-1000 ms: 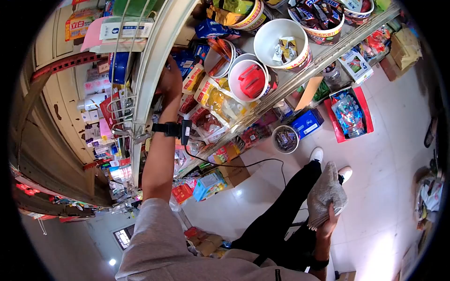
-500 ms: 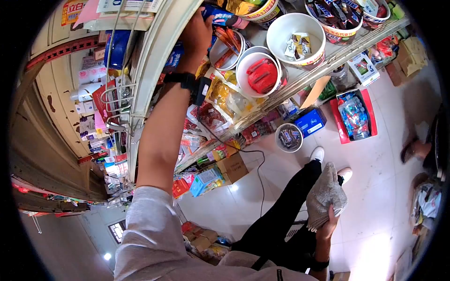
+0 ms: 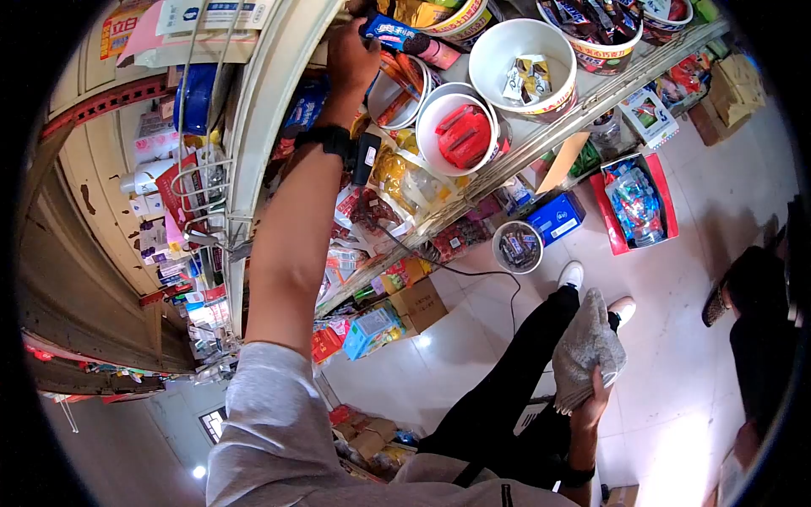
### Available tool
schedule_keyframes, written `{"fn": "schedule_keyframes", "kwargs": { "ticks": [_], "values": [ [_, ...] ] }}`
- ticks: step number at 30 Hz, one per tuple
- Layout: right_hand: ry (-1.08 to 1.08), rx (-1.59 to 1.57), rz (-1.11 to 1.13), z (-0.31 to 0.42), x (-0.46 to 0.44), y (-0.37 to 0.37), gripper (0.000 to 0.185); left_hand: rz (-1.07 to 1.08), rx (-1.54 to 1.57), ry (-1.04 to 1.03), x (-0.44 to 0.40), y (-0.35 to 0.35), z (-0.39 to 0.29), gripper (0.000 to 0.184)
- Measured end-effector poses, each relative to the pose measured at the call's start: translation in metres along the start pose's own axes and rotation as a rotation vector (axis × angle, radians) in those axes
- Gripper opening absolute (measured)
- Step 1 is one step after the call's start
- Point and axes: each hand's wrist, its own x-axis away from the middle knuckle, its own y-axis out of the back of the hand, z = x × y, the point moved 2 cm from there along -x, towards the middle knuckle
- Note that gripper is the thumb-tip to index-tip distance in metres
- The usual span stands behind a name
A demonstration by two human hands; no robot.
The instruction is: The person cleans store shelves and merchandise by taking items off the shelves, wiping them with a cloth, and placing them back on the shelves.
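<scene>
A pale grey sleeve (image 3: 270, 406) of soft-looking fabric leads to the left arm, stretched up to a shelf (image 3: 541, 150). The left hand (image 3: 352, 63) appears to hold a long blue packet (image 3: 405, 38) by one end; some fingers are hidden. The packet is tube-shaped, in a smooth wrapper with a pinkish far end, and lies just above the tubs. A light, even grip would suit it best, since its contents may be brittle; raising it level should keep its free end off the rims. The thin black cord (image 3: 460, 270) below the wrist is best kept from snagging on the glossy yellow bags (image 3: 407, 182).

Beside these, a round, stiff-walled tub (image 3: 429, 142) holds red packs (image 3: 464, 135), and a wide white bucket (image 3: 498, 55) holds a few small wrapped pieces.

Lower down, the right hand (image 3: 594, 397) grips a limp grey cloth (image 3: 587, 351), rough and bunched; keeping it bunched would stop it trailing.

Farthest, on pale, shiny floor tiles (image 3: 659, 355), sits a red carton (image 3: 610, 207). Another person's dark-clothed leg (image 3: 764, 346) shows at the right edge.
</scene>
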Motion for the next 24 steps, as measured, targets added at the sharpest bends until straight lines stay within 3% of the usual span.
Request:
{"fn": "schedule_keyframes", "kwargs": {
  "ticks": [2, 4, 9, 11, 15, 19, 20, 24],
  "values": [
    [-0.003, 0.018, 0.003, 0.002, 0.001, -0.004, 0.056, -0.056, 0.002, -0.004, 0.011, 0.008, -0.002, 0.043],
    [-0.007, 0.031, 0.008, 0.002, 0.0, -0.008, 0.056, -0.269, 0.162, 0.125, 0.032, 0.03, -0.009, 0.047],
    [0.042, 0.072, 0.085, -0.002, -0.014, 0.003, 0.057, -0.288, 0.002, 0.229, 0.109, 0.077, 0.016, 0.058],
    [0.01, 0.046, 0.059, 0.004, -0.01, -0.007, 0.057, -0.229, -0.316, 0.369, 0.125, 0.092, 0.025, 0.067],
    [-0.03, 0.004, 0.046, 0.006, -0.01, -0.017, 0.058, -0.054, -0.304, 0.424, 0.134, 0.098, 0.064, 0.07],
    [-0.02, 0.054, 0.026, 0.005, -0.012, -0.021, 0.059, -0.105, -0.289, 0.151, 0.142, 0.07, 0.122, 0.06],
    [-0.003, 0.038, 0.067, 0.003, -0.014, -0.023, 0.059, -0.025, -0.294, 0.121, 0.14, 0.061, 0.143, 0.053],
    [0.054, 0.092, 0.072, -0.007, -0.015, -0.019, 0.058, 0.165, -0.441, 0.183, 0.128, 0.057, 0.167, 0.07]
  ]
}}
